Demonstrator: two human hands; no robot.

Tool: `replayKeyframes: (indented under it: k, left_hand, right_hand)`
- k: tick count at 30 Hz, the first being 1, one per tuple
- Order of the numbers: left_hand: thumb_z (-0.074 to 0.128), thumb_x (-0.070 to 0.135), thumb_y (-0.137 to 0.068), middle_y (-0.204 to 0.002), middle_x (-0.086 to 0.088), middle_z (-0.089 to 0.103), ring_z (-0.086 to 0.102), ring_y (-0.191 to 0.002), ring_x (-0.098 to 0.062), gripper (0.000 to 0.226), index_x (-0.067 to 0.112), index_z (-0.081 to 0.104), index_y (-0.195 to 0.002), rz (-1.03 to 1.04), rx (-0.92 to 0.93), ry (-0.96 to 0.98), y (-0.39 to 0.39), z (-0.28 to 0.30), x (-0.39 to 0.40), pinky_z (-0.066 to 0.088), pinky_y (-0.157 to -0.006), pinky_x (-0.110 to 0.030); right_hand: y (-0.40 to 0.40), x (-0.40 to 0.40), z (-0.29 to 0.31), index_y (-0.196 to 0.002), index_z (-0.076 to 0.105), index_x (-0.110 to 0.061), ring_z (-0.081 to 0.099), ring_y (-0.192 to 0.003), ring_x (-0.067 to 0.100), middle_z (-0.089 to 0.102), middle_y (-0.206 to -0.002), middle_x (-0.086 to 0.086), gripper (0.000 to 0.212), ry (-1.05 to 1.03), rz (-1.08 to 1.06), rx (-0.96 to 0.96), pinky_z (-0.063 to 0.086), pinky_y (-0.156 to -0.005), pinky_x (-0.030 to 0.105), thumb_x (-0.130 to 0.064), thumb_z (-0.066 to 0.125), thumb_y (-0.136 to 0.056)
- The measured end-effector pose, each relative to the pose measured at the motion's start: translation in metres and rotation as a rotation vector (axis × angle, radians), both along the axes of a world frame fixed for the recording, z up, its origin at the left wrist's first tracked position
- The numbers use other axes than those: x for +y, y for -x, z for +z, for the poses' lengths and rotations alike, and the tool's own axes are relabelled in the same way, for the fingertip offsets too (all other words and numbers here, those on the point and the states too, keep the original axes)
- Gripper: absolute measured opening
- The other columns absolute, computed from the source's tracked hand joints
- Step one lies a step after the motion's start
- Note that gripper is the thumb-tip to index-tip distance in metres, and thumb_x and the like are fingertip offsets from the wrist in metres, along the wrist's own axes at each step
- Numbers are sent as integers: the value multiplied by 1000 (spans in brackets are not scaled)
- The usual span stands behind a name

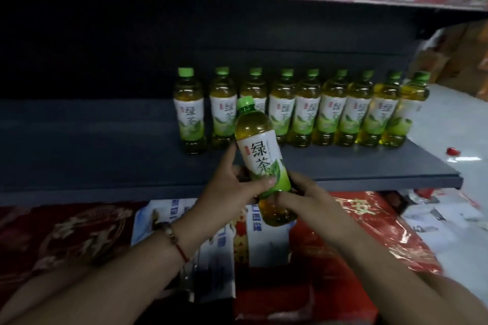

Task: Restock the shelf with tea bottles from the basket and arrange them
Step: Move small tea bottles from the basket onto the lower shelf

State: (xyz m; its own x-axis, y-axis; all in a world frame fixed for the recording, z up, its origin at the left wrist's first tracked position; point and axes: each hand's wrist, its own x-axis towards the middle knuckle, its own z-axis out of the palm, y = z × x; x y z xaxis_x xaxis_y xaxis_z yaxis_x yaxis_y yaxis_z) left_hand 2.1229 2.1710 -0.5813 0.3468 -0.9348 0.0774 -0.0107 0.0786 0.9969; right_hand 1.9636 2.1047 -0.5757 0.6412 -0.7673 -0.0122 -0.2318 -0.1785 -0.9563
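Head view. A dark grey metal shelf board (105, 145) carries a row of nine clear plastic green-tea bottles with green caps and white-and-green labels (306, 111), standing upright toward the far right of the board, most of them touching or nearly so. Below the shelf edge lie red printed packages (369, 224) and blue-and-white cartons (211, 258). A small red object (453, 151) lies on the pale floor at right.

One further green-capped tea bottle (260, 155) is held in front of the near shelf edge, tilted with its cap leaning left. The left hand (227, 192) grips its lower label, thumb across the front. The right hand (309, 200) curls its fingers round the bottle base.
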Motion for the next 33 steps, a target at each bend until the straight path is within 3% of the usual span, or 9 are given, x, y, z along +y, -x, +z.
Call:
replayKeyframes:
  k: [4,7,12,17,19,22,25,29,33]
  left_hand:
    - [78,3,-81,-101,0,76,74,-93,-17,68,36,49,-133,101,69,27,-43,-10,20,60,-66,-31]
    - [77,3,-81,-104,-1,75,74,-91,-14,64,35,53,-131,155,85,45,-73,-13,27,59,-64,-29]
    - [80,9,-80,-106,4,75,72,-97,-10,79,44,41,-139,258,18,113,-111,-12,31,60,-73,-32]
    - [83,13,-77,-108,3,70,70,-93,-4,71,35,42,-130,435,-16,135,-140,-14,29,58,-78,-29]
    - [84,16,-76,-109,6,68,69,-92,-1,71,31,43,-131,478,-72,133,-150,-14,28,58,-75,-27]
    - [84,19,-76,-104,15,64,67,-92,-1,69,37,39,-126,526,-184,123,-162,-15,28,58,-75,-28]
    - [84,23,-77,-100,23,59,63,-94,4,72,37,38,-131,546,-292,95,-172,-16,29,55,-76,-24]
    - [82,26,-79,-110,17,61,62,-101,0,74,37,37,-137,571,-383,75,-182,-19,27,56,-84,-29]
    - [80,28,-81,-130,9,58,57,-116,-11,78,37,34,-144,581,-480,64,-193,-22,22,52,-95,-39]
  right_hand:
    - [-50,9,-4,-123,58,-44,68,-97,7,71,-107,-11,57,31,60,63,56,-82,34,-36,74,-69]
    - [-86,15,-6,-124,51,-30,69,-96,11,69,-107,-3,55,18,64,73,58,-86,41,-19,78,-78]
    - [-140,23,-3,-121,52,-20,67,-73,2,67,-98,3,48,46,47,-16,58,-68,28,1,70,-82]
    - [-185,17,-14,-128,59,-35,54,-109,8,55,-115,-1,58,331,-1,-15,50,-94,29,-24,75,-73]
    - [-201,16,-18,-134,57,-34,48,-110,5,52,-115,-1,64,397,-23,-12,45,-98,28,-23,76,-75]
    - [-224,14,-24,-136,56,-32,54,-116,6,61,-123,-3,69,410,12,-53,49,-100,34,-40,72,-69]
    - [-238,11,-33,-136,56,-29,56,-123,9,61,-131,-6,68,368,44,-88,48,-104,38,-40,73,-71]
    - [-250,8,-43,-136,56,-24,55,-122,4,61,-132,-10,60,340,26,-156,45,-102,23,-17,77,-80]
    - [-261,4,-45,-134,57,-24,56,-114,-6,63,-127,-15,56,321,2,-192,43,-92,7,-15,77,-82]
